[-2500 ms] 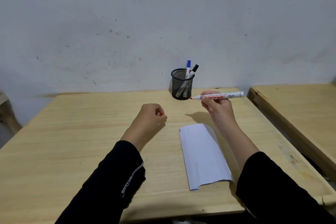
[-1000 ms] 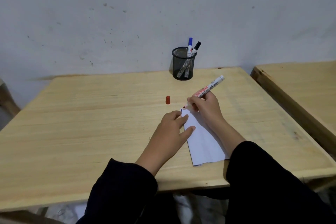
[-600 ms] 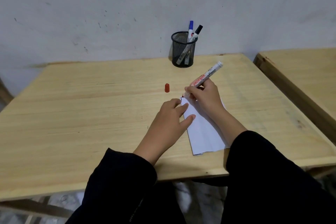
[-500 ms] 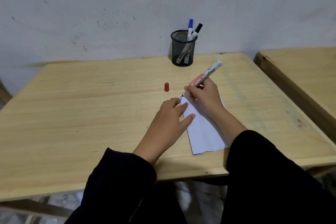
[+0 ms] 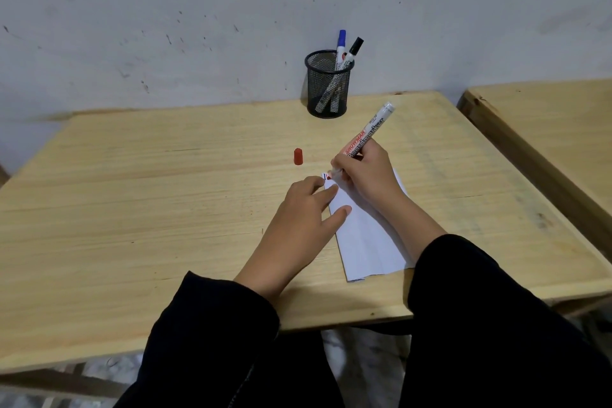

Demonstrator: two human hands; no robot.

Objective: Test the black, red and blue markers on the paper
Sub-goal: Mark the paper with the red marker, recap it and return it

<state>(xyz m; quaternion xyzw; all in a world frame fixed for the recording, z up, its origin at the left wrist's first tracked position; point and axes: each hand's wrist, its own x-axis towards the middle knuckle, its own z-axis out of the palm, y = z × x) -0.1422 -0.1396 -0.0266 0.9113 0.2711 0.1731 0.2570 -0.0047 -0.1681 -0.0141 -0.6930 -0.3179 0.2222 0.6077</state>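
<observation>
My right hand [image 5: 367, 175] grips the uncapped red marker [image 5: 367, 134], its tip down on the top left corner of the folded white paper [image 5: 367, 235]. Small red and dark marks show at that corner. My left hand [image 5: 308, 212] lies flat with fingers spread, pressing the paper's left edge. The red cap [image 5: 298, 156] stands on the table to the left of the marker tip. The blue marker [image 5: 340, 43] and black marker [image 5: 354, 48] stand capped in the black mesh pen cup [image 5: 328, 86] at the back.
The wooden table [image 5: 149, 209] ends close to me at its front edge and meets a grey wall behind the cup. A second wooden table [image 5: 546, 129] stands to the right across a narrow gap.
The red cap left my left hand and stands on the table. My left hand came down onto the paper. My right hand brought the red marker's tip to the paper corner.
</observation>
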